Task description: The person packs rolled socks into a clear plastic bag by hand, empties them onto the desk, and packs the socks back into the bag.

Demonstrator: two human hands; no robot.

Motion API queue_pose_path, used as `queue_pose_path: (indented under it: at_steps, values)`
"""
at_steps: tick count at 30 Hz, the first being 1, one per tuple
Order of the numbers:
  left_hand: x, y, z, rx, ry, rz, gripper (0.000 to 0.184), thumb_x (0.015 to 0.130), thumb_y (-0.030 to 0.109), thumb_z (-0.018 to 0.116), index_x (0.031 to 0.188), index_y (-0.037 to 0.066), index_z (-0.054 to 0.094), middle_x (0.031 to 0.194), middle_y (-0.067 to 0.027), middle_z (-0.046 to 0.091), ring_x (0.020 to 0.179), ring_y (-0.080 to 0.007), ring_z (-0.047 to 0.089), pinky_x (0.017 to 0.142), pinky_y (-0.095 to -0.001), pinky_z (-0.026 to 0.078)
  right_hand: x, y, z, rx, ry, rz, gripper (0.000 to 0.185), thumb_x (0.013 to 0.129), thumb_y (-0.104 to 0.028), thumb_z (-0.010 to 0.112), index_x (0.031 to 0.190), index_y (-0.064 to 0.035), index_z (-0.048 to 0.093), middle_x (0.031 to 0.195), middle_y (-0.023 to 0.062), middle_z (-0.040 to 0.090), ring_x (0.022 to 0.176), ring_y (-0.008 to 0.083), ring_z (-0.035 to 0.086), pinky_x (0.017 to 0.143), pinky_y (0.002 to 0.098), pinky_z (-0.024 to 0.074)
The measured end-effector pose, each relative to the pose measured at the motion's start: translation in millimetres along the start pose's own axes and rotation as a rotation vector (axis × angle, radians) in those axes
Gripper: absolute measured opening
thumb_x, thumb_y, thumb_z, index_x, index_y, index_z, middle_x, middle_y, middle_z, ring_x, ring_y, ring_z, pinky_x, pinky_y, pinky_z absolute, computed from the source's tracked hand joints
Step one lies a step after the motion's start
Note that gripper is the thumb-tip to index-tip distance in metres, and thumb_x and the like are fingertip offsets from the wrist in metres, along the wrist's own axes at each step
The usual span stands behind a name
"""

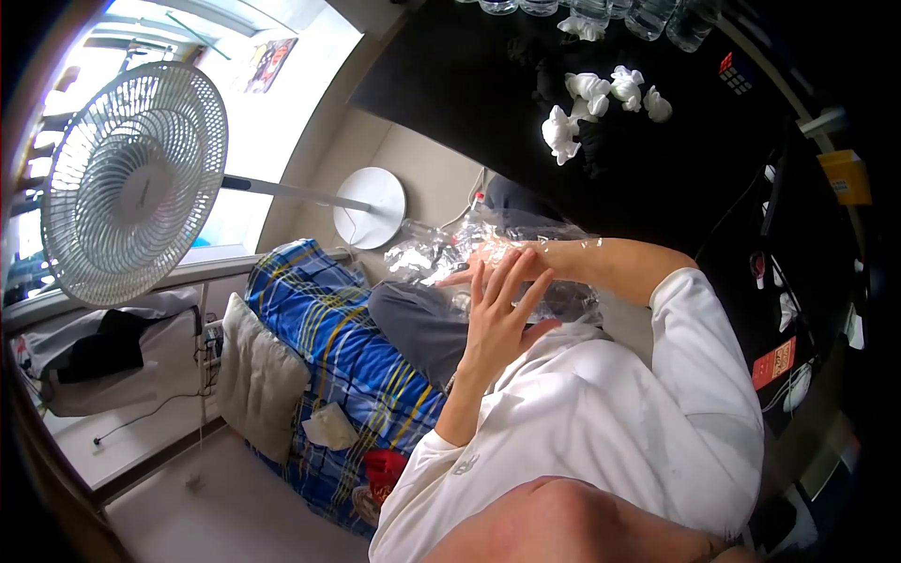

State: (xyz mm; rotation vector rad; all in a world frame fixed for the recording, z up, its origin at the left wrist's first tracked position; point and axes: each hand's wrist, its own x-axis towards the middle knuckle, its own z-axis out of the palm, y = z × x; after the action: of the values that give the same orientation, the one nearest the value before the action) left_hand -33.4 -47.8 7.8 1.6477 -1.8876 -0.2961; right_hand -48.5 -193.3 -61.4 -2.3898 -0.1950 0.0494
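A crinkled clear plastic bag lies over my lap and around my right hand and wrist. My right hand is among the plastic, with a finger stretched out to the left; its other fingers are partly hidden. My left hand lies across the right one, fingers extended and spread, their tips touching the back of the right hand. Between the left fingers I see nothing held. Whether the right hand is fully inside the bag I cannot tell.
A black table carries crumpled white tissues, several clear bottles and a dark cube. To the left stands a white fan on a round base. A blue plaid bedcover and a pale cushion lie beside me.
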Motion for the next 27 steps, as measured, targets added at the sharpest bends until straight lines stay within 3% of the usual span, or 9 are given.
queue_pose_path:
  at_steps: [4,7,11,14,15,17,20,24,27]
  values:
    - [-1.7,-16.4,10.8,0.039,0.077,-0.034,0.074,0.074,0.033,0.087,0.141,0.017,0.062,0.155,-0.0162,0.048,0.146,-0.0361,0.044,0.122,-0.0619,0.023,-3.3,2.3,1.6,0.024,0.043,-0.04,0.028,0.096,-0.023,0.061,0.12,-0.0096,0.067,0.114,0.014,0.07,0.096,0.0318,0.07,0.083,0.0434,0.0575]
    - [-3.8,-31.9,2.7,0.037,0.127,-0.094,0.061,0.081,0.02,0.079,0.139,0.015,0.062,0.154,-0.0178,0.05,0.142,-0.0393,0.046,0.119,-0.0591,0.029,-7.1,6.6,2.8,0.024,0.068,-0.071,0.028,0.096,-0.023,0.062,0.12,-0.0095,0.066,0.114,0.0142,0.07,0.094,0.0322,0.07,0.082,0.0435,0.0579]
    - [-16.6,-58.2,-11.1,0.103,0.165,-0.192,0.046,0.092,0.016,0.067,0.138,0.014,0.063,0.15,-0.016,0.053,0.139,-0.0376,0.049,0.119,-0.0554,0.031,-8.5,4.1,5.1,-0.005,0.092,-0.103,0.028,0.095,-0.023,0.064,0.119,-0.0093,0.066,0.113,0.0145,0.07,0.092,0.0327,0.071,0.08,0.0437,0.0584]
    - [-20.5,-62.7,-16.6,0.136,0.219,-0.216,0.042,0.094,0.017,0.066,0.136,0.011,0.063,0.15,-0.0155,0.053,0.138,-0.0373,0.05,0.118,-0.0551,0.032,-7.6,-12.6,-10.6,-0.09,0.113,-0.107,0.029,0.094,-0.022,0.065,0.119,-0.0091,0.066,0.113,0.0147,0.07,0.091,0.0331,0.071,0.079,0.0438,0.0588]
    - [-21.8,-61.4,-15.4,0.153,0.32,-0.215,0.042,0.096,0.019,0.065,0.137,0.011,0.063,0.151,-0.0154,0.053,0.139,-0.0371,0.05,0.119,-0.0547,0.031,-10.1,-37.8,-43.2,-0.002,-0.137,0.124,0.032,0.094,-0.023,0.065,0.124,-0.0099,0.064,0.113,0.0164,0.07,0.093,0.0335,0.071,0.081,0.044,0.0588]
    - [-25.9,-60.4,-15.6,0.171,0.42,-0.213,0.042,0.097,0.02,0.064,0.138,0.01,0.063,0.151,-0.0153,0.053,0.14,-0.037,0.049,0.119,-0.0543,0.031,-4.5,-35.5,-38.4,0.078,-0.215,0.19,0.04,0.093,-0.025,0.067,0.127,-0.0066,0.06,0.112,0.0195,0.069,0.099,0.0335,0.07,0.088,0.0437,0.0566]
    - [-28.3,-59.7,-17.7,0.012,0.317,-0.158,0.051,0.097,0.04,0.065,0.14,0.013,0.063,0.154,-0.0154,0.052,0.144,-0.038,0.046,0.122,-0.0557,0.027,0.9,-6.1,-5.5,0.085,0.014,-0.096,0.048,0.091,-0.032,0.074,0.121,0.0033,0.063,0.112,0.0218,0.068,0.103,0.0368,0.068,0.091,0.0438,0.0541]
    - [-21.4,-55.0,-16.6,0.103,0.302,-0.088,0.067,0.087,0.055,0.072,0.14,0.014,0.064,0.152,-0.0156,0.054,0.144,-0.0358,0.046,0.122,-0.0553,0.026,2.9,-5.5,-2.3,0.084,0.153,-0.198,0.048,0.09,-0.035,0.073,0.121,0.0006,0.066,0.112,0.0212,0.069,0.106,0.0372,0.066,0.093,0.0466,0.0523]
    - [-23.8,-57.3,-19.4,0.19,0.271,-0.161,0.065,0.089,0.053,0.071,0.14,0.014,0.063,0.151,-0.016,0.054,0.143,-0.036,0.047,0.121,-0.0552,0.027,3.4,-0.3,7.8,0.088,0.292,-0.295,0.048,0.09,-0.038,0.072,0.121,-0.002,0.069,0.111,0.0206,0.069,0.108,0.0376,0.064,0.096,0.0495,0.0505]
